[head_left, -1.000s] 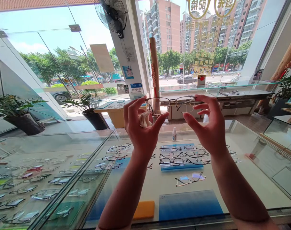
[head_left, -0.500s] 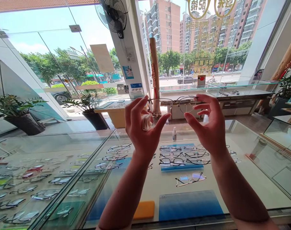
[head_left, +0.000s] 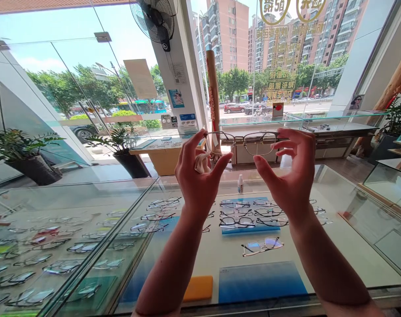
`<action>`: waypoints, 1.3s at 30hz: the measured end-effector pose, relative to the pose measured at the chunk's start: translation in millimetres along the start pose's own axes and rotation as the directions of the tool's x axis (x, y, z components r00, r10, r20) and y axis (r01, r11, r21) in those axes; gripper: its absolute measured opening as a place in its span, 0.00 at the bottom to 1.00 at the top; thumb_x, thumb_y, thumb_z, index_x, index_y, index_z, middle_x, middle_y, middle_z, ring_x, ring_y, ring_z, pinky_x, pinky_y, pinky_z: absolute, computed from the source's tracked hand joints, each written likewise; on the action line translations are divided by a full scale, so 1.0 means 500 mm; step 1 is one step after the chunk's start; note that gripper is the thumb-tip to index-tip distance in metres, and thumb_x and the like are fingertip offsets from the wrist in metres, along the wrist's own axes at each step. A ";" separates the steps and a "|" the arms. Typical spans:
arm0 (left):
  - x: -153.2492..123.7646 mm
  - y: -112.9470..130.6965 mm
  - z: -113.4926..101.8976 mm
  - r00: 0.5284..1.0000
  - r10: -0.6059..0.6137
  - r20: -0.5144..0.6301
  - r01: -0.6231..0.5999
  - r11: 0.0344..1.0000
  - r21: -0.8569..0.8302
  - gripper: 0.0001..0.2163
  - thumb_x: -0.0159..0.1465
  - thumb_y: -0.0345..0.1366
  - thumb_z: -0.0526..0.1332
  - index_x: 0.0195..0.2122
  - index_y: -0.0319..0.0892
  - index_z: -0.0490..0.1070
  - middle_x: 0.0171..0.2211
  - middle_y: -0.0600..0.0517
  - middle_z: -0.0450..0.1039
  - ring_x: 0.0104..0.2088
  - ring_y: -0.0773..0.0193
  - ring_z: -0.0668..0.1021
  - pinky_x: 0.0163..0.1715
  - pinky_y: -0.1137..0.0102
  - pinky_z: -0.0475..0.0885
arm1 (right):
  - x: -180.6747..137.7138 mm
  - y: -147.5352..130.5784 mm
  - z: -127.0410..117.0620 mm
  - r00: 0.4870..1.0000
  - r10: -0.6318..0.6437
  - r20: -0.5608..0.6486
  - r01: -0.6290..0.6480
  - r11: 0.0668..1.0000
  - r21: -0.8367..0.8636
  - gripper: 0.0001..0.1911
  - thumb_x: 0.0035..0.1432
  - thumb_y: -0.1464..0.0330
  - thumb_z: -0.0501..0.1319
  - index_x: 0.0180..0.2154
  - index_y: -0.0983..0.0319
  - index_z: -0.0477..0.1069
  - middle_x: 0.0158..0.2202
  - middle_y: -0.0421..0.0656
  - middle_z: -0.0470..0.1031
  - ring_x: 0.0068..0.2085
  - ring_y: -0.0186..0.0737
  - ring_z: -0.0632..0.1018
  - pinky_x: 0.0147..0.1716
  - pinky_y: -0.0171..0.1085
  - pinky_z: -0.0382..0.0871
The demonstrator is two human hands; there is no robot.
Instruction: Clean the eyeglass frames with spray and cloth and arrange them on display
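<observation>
I hold a thin metal-framed pair of glasses [head_left: 245, 143] up at eye level in front of the window. My left hand [head_left: 197, 176] pinches the left end of the frame and also keeps a small pale cloth [head_left: 202, 163] tucked against its palm. My right hand [head_left: 291, 171] pinches the right end, its other fingers curled loosely. Both hands are raised above the glass counter [head_left: 336, 246].
Under the counter glass lie rows of glasses on a blue tray [head_left: 250, 215], one single pair [head_left: 262, 246], a blue mat [head_left: 260, 281] and an orange pad [head_left: 198, 288]. A small bottle [head_left: 240, 183] stands on top. A second showcase [head_left: 48, 246] is on the left; potted plants [head_left: 28, 154] beyond.
Both hands with the glasses have drifted slightly up and to the right. The grip is the same.
</observation>
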State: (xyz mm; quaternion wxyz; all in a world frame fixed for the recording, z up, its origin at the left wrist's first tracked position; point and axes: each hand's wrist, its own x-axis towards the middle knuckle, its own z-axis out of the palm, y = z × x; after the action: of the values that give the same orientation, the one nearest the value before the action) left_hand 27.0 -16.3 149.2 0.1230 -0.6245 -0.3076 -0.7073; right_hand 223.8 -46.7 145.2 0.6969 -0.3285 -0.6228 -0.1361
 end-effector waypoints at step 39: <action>-0.004 0.005 0.003 0.998 -0.052 0.033 0.053 0.998 -0.040 0.28 0.62 0.46 0.77 0.62 0.51 0.74 0.60 0.48 0.80 0.38 0.61 0.83 0.44 0.61 0.82 | -0.006 -0.003 0.008 0.999 -0.018 -0.041 0.018 1.000 0.002 0.31 0.61 0.58 0.70 0.63 0.50 0.66 0.60 0.49 0.71 0.45 0.48 0.81 0.40 0.51 0.80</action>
State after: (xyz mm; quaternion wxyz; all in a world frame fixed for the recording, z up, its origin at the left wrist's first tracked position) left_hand 29.8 -17.9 148.1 0.0867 -0.6298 -0.3112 -0.7064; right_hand 219.2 -45.6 143.0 0.7086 -0.3192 -0.6115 -0.1486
